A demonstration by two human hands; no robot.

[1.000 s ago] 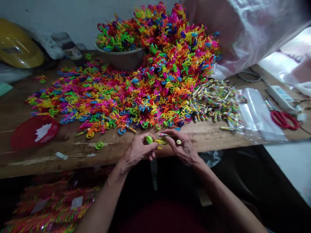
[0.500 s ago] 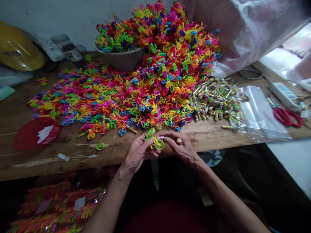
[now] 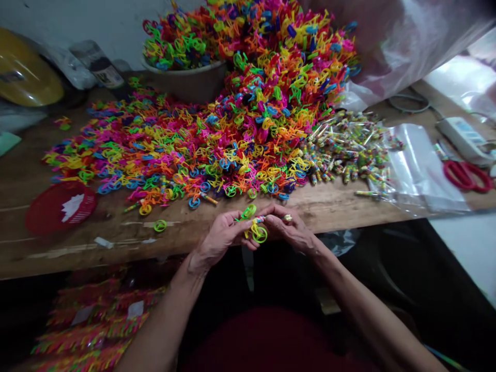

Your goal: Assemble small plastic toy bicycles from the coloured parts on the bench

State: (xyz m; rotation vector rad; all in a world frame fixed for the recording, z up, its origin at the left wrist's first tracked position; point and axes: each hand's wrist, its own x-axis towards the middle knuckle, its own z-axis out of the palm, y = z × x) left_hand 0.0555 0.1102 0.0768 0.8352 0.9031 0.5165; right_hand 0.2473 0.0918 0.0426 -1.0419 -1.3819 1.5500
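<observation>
Above the table's front edge, my left hand pinches a small yellow and green plastic toy bicycle between thumb and fingers. My right hand is closed around a thin, colourfully printed tube. One end of the tube meets the toy by my left thumb; whether it is inserted cannot be made out. A pale tip shows on the far side of my right fingers. Beyond both hands spreads a big heap of multicoloured plastic toys, with a pile of similar printed tubes to its right.
A bowl full of toys stands at the back. On the left lie a red plastic basket and a loose green wheel. Clear plastic bags, red-handled scissors and a white power strip are on the right.
The camera view has tilted slightly down. My hands stay together, still holding the toy bicycle and the tube, which have shifted a little to the right in view.
</observation>
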